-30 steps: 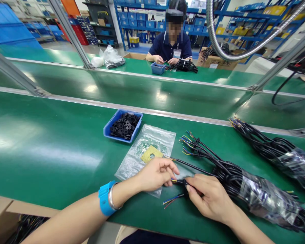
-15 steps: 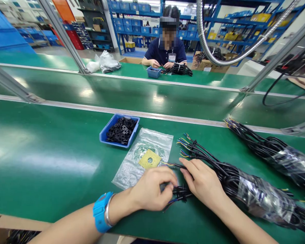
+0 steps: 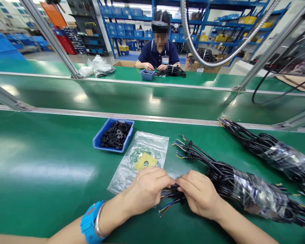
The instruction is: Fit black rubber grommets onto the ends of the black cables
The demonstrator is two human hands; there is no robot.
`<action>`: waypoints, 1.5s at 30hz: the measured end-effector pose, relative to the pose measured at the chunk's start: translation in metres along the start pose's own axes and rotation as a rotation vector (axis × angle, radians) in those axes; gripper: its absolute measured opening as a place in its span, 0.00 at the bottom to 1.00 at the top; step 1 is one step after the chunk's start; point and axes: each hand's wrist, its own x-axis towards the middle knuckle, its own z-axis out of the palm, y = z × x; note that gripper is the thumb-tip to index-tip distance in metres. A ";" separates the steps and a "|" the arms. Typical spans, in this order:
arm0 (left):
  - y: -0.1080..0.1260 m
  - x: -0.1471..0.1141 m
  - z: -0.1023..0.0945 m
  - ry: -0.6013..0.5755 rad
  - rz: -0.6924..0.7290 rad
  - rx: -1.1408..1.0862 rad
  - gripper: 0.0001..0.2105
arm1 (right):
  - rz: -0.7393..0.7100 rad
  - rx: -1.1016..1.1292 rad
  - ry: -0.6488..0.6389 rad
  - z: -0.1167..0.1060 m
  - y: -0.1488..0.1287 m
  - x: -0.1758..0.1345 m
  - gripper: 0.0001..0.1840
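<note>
My left hand [image 3: 148, 186] and my right hand [image 3: 199, 194] meet fingertip to fingertip, both pinching a black cable [image 3: 175, 186]. The gripped end is mostly hidden by the fingers. Just below them, other black cable ends with bared blue, brown and yellow wires [image 3: 167, 205] stick out to the left. Beside my right hand lies a taped bundle of black cables [image 3: 259, 193], some ends carrying small black pieces [image 3: 190, 150]. Behind my left hand, a yellow square pad with a round hole [image 3: 145, 161] rests on a clear plastic bag [image 3: 152, 140].
A blue bin [image 3: 98, 145] of small black parts stands behind the bag. Another wrapped cable bundle [image 3: 274, 149] lies at the right. Metal frame bars [image 3: 132, 117] cross behind. A person [image 3: 159, 51] sits opposite, handling wires near a small blue bin [image 3: 147, 75].
My hands have come together, and my left fingers now meet the right ones at the cable. The loose wire end that pointed left from my right hand is now covered. The view shifted slightly.
</note>
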 end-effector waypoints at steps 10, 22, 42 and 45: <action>-0.026 0.006 -0.037 0.068 -0.043 0.039 0.13 | 0.002 0.038 0.134 -0.005 -0.003 -0.006 0.12; -0.125 -0.027 -0.095 0.297 -0.734 0.561 0.11 | -0.065 0.062 0.191 -0.005 -0.002 -0.015 0.09; -0.099 -0.018 -0.086 0.513 -0.757 0.202 0.07 | -0.068 0.139 0.195 -0.008 -0.005 -0.007 0.10; -0.090 -0.014 -0.085 0.531 -0.774 -0.123 0.11 | -0.053 0.131 0.184 -0.007 -0.005 -0.008 0.10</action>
